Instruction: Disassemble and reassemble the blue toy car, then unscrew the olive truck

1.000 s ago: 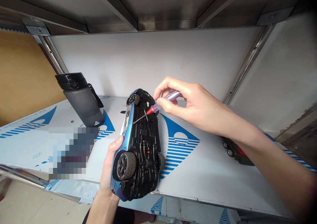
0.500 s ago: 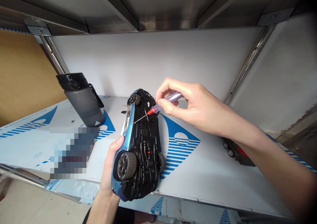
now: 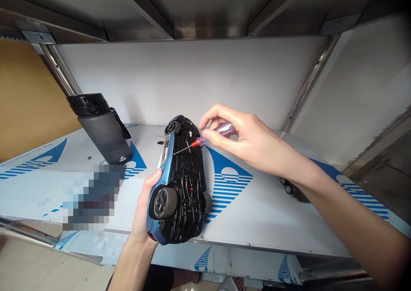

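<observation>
A blue toy car [image 3: 186, 175] is tipped on its side, its black underside with wheels turned toward me. My left hand [image 3: 144, 205] is closed around the car's blue side near the lower end, the thumb on the door area. A screwdriver [image 3: 221, 130] with a clear purplish handle and red collar is pinched in my right hand [image 3: 237, 132]. Its thin metal shaft lies across the underside, the tip by the edge of the blue body. Whether the tip sits in a screw is too small to tell.
A dark grey water bottle [image 3: 105, 132] stands at the left, with a pixelated flat item [image 3: 96, 196] in front of it. Partly behind my right forearm is a dark wheeled toy [image 3: 293, 190]. A metal shelf [image 3: 208, 8] hangs overhead, with posts on both sides.
The view has shifted slightly, so the surroundings sit a little further left. The car's lower end appears slightly higher. Both hands keep their holds, and the screwdriver tip stays at nearly the same spot.
</observation>
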`<state>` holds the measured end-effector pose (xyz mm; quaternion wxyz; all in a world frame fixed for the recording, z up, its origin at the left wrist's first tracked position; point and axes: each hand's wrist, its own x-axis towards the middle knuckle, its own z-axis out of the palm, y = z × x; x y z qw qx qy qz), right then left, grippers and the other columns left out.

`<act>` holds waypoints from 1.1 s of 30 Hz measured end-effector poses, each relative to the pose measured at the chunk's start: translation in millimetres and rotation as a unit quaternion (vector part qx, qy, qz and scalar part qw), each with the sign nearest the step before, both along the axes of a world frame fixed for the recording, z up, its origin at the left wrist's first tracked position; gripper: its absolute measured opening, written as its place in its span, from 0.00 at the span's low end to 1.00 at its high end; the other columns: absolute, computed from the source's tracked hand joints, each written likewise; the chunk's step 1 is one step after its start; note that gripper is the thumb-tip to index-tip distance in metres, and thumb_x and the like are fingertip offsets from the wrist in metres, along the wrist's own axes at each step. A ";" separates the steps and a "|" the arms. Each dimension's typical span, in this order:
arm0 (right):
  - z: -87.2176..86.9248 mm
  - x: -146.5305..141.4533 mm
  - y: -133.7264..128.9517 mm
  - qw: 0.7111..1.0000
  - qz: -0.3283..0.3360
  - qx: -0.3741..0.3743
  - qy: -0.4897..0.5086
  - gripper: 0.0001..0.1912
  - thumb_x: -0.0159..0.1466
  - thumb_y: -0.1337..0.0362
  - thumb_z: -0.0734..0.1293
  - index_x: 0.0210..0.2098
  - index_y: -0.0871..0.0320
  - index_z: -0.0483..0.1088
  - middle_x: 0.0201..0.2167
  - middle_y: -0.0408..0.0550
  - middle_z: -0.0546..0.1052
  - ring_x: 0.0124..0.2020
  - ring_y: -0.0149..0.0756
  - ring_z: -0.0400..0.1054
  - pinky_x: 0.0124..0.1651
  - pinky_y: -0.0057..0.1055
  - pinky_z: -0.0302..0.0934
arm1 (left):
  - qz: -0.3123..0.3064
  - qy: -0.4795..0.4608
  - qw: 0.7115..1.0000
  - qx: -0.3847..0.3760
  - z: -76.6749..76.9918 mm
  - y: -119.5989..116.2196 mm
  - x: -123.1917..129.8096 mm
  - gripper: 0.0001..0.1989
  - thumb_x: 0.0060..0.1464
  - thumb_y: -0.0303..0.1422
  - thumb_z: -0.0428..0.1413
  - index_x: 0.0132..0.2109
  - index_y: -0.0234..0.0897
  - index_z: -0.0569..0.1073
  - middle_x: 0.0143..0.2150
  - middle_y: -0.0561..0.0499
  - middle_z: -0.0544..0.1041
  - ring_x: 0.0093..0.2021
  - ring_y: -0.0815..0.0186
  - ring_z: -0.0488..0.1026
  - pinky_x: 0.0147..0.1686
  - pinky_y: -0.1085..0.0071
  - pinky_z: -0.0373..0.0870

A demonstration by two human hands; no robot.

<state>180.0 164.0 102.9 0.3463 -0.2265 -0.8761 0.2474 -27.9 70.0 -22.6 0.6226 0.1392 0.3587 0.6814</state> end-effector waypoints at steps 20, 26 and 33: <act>-46.5 29.3 12.9 0.962 -0.019 -0.199 0.189 0.11 0.69 0.56 0.75 0.41 0.55 0.75 0.39 0.44 0.77 0.41 0.34 0.73 0.56 0.38 0.69 | 0.031 0.048 0.998 0.022 20.0 1.8 13.8 0.07 0.63 0.35 0.64 0.45 0.35 0.82 0.37 0.48 0.87 0.39 0.55 0.87 0.44 0.66 0.85; -75.9 27.0 8.7 0.926 0.003 -0.311 0.212 0.16 0.73 0.58 0.69 0.58 0.54 0.77 0.52 0.53 0.81 0.54 0.40 0.77 0.65 0.46 0.70 | 0.029 0.050 0.998 0.013 21.2 0.4 14.3 0.08 0.61 0.34 0.66 0.45 0.35 0.81 0.39 0.46 0.87 0.42 0.52 0.87 0.45 0.62 0.85; -82.3 -7.3 -4.4 0.929 0.009 -0.318 0.191 0.16 0.70 0.62 0.70 0.57 0.53 0.78 0.47 0.49 0.80 0.52 0.39 0.75 0.65 0.44 0.67 | -0.013 0.038 0.999 0.014 21.7 -5.9 16.6 0.10 0.61 0.34 0.66 0.48 0.34 0.83 0.39 0.46 0.88 0.39 0.53 0.87 0.46 0.61 0.85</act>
